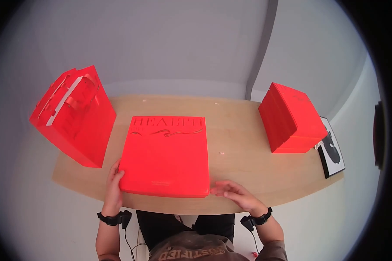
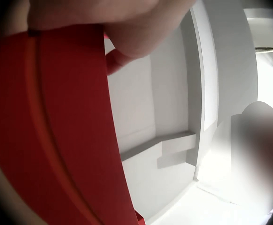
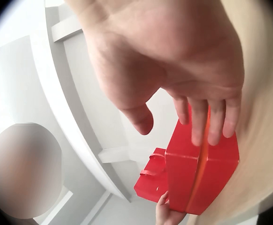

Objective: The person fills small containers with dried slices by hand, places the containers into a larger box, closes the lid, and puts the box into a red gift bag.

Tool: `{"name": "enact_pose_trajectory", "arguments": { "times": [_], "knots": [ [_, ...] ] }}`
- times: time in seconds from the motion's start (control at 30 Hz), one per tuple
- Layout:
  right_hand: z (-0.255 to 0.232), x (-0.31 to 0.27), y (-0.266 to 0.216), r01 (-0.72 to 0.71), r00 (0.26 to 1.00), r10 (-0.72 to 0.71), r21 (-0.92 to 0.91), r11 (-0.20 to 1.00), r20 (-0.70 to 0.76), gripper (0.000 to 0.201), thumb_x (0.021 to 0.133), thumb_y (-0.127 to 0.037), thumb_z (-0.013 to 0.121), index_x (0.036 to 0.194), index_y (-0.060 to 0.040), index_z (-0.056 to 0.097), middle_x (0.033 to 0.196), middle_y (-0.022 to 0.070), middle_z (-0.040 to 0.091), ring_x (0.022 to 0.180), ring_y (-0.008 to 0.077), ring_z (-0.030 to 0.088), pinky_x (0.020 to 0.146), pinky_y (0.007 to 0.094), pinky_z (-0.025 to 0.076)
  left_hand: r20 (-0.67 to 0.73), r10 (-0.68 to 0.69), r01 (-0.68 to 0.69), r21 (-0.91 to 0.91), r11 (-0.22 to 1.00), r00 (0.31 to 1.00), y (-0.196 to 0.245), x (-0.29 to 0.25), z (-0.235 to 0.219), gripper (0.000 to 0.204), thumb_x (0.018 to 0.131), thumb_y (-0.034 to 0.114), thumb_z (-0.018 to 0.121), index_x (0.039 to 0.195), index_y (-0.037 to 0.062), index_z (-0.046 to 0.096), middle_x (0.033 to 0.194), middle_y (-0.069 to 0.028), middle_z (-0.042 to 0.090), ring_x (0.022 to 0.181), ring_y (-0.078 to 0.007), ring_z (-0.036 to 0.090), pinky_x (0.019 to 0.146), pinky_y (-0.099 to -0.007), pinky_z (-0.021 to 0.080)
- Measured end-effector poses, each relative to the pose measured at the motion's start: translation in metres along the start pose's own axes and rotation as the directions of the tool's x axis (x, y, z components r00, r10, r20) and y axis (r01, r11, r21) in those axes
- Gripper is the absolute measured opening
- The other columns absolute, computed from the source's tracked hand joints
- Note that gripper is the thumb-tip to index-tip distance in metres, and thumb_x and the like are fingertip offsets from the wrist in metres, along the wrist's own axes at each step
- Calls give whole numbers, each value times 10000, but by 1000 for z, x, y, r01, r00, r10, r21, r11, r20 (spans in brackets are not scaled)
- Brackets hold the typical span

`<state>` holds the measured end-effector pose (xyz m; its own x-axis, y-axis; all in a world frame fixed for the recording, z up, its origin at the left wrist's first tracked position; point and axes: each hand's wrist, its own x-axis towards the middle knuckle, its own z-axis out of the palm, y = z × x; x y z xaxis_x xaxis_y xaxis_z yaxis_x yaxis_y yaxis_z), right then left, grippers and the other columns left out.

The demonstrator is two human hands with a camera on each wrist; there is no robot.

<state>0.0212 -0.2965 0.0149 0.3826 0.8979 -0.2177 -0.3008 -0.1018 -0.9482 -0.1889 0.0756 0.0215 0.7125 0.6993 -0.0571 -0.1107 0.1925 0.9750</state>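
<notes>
A flat red gift box [image 1: 164, 152] with "HEALTH" and a wavy line embossed on its lid lies near the table's front edge. My left hand [image 1: 114, 185] holds its near left corner, thumb up at the lid's edge and fingers along the side. In the left wrist view, the box's wall [image 2: 75, 126] shows an orange seam beside that hand. Beyond the box's near right corner, my right hand [image 1: 235, 193] holds nothing, its fingers loosely extended. The right wrist view shows these fingers overlapping the box's seamed side [image 3: 202, 178].
Upright at the table's left stands a red gift bag [image 1: 80, 122] with ribbon handles. A stack of red boxes [image 1: 292, 119] is at the right, with a black-framed picture [image 1: 332, 150] beside it. Small scraps lie on the wooden table [image 1: 239, 130].
</notes>
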Motion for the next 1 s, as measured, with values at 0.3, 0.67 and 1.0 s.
{"name": "enact_pose_trajectory", "arguments": {
  "times": [0.3,0.67,1.0],
  "knots": [
    [22,78,3,36,931,-2,87,996,-365,755,1033,-305,599,1615,-36,200,1652,144,266,1535,237,228,1231,354,237,152,-121,141,-132,981,981,-6,8,-27,566,1009,146,528,1543,25,383,1535,-107,470,1435,-212,421,1193,-353,312],
    [59,85,-25,55,970,-33,83,995,-242,921,996,-194,655,1645,-117,7,1629,165,286,1484,254,342,1186,366,345,179,-87,102,-77,992,980,0,-9,-15,731,948,32,584,1607,42,268,1596,-119,385,1474,-213,365,1213,-350,279],
    [59,80,-36,73,972,-52,87,993,-228,872,986,-181,650,1644,-107,83,1606,150,344,1466,243,372,1180,375,353,227,-62,91,-117,989,972,11,-15,-15,810,864,-53,575,1608,32,266,1615,-123,359,1480,-218,357,1212,-343,282]
  ]
}}
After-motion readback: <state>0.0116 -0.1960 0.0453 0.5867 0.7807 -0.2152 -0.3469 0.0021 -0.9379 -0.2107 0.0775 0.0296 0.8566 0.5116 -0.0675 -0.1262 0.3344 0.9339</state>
